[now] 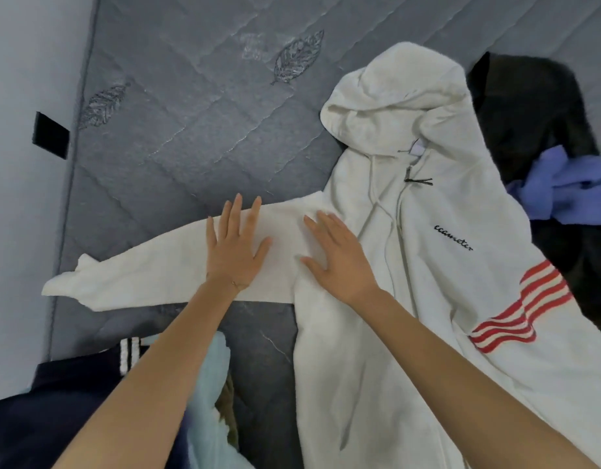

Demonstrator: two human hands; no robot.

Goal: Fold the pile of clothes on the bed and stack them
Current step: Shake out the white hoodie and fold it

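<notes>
A white zip-front hoodie (410, 265) of soft, thick fleece lies face up across the right half of a bare mattress (190, 113), its rounded hood (393, 93) pointing away from the person and its hem running off the near edge of the view. One long sleeve (140, 282) stretches flat to the left, tapering to a crumpled cuff near the mattress edge. Black script lettering (453, 237) crosses the chest, wavy red stripes (529, 306) band the garment's right-hand part, and pale drawstrings (376, 204) trail down beside the zip. The person's left hand (236, 252) presses flat on the sleeve, fingers straight and spread. The right hand (339, 262) lies flat just beside it on the shoulder, fingers likewise extended, and neither hand grips the cloth. The mattress is grey, quilted in diamond stitching with embroidered leaf motifs (297, 57). Beyond the hoodie, at the right, a black garment (536, 106) sits heaped with a crumpled lavender-blue one (569, 187) against it. In the near left corner lie a navy garment (55, 401) with white stripes and a pale blue fluffy piece (211, 401). A pale wall (21, 96) borders the mattress at the left
</notes>
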